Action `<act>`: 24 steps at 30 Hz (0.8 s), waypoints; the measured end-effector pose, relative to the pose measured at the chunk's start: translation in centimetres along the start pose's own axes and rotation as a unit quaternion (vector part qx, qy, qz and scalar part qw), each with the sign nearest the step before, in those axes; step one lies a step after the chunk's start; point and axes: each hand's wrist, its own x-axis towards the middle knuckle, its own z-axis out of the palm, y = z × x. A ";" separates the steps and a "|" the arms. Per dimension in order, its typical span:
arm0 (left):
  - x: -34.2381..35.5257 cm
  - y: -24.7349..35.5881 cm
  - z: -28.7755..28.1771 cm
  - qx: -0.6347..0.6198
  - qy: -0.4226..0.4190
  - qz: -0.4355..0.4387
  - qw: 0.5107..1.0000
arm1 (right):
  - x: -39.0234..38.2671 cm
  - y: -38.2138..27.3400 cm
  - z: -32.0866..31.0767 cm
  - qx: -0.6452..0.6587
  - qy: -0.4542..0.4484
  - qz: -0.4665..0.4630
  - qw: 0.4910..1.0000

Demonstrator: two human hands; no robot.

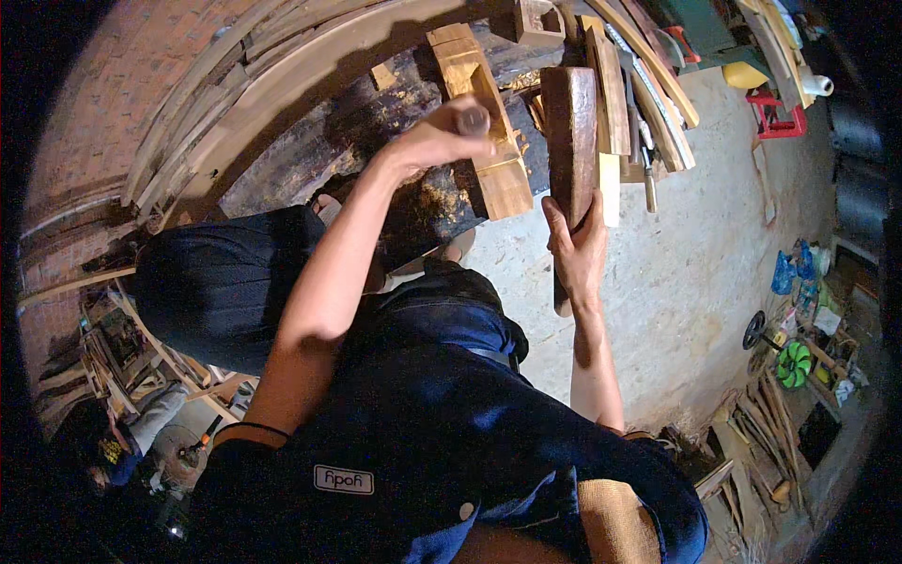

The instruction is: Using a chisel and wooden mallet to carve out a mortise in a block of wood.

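Observation:
Near the top centre, my left hand [427,141] grips a short cylindrical object [472,120], smeared and too indistinct to name. It is just over a pale wooden block [505,186] with a cut recess, which lies on a dark, scuffed work board [291,160] scattered with shavings. Right of the block, my right hand [581,246] is wrapped round a long, dark brown wooden bar [569,127], held lengthwise away from me. A small wood offcut [383,75] sits on the board, left of the block.
Timber lengths and tools [644,99] pile beside the board. A red stool [780,127] stands upper right on the concrete floor [686,282]. Bags, a green wheel [793,365] and scrap wood [766,451] line the right. Another person [141,437] is among wood at lower left.

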 end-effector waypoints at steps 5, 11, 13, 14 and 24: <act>0.4 0.6 2.0 0.293 -0.071 0.136 0.944 | -0.1 -0.4 0.1 -0.011 -0.009 0.008 1.000; 1.4 0.3 5.5 0.149 0.321 0.214 0.910 | -0.5 0.4 0.1 0.006 0.042 -0.040 0.998; 2.1 -0.3 5.7 0.131 0.364 0.193 0.902 | -0.6 0.4 -0.1 0.013 0.043 -0.042 0.998; 2.3 -0.7 5.7 0.112 0.408 0.171 0.890 | -0.7 0.2 -0.2 0.021 0.042 -0.046 0.998; 0.0 -3.4 10.3 0.192 0.321 0.246 0.894 | -3.7 -1.7 -0.2 -0.133 -0.027 -0.115 0.984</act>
